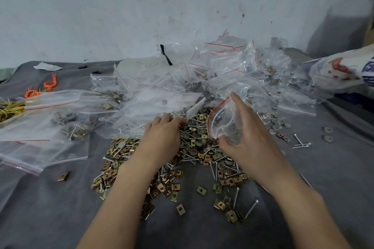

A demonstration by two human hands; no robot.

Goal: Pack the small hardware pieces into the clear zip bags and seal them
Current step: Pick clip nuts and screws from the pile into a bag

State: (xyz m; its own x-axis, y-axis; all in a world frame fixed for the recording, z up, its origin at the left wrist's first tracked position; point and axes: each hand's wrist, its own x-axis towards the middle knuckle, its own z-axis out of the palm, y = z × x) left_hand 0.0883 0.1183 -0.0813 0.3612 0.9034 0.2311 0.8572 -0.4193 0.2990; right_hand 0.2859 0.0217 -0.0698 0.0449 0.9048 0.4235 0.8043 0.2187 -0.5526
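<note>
A heap of small hardware (194, 147) lies mid-table: brass square clips, silver screws and grey round washers. My right hand (249, 137) grips a small clear zip bag (221, 121) with a red seal strip, held upright with its mouth gaping toward the left; a few grey pieces show inside. My left hand (164, 133) lies palm-down on the heap with fingers curled into the pieces near the bag's mouth. What the left fingers hold is hidden.
The grey cloth-covered table (60, 208) carries a mound of clear zip bags (222, 62) at the back, filled bags (66, 125) at left, orange and yellow ties (40, 89) far left, a printed plastic sack (340, 73) at right. A stained wall stands behind.
</note>
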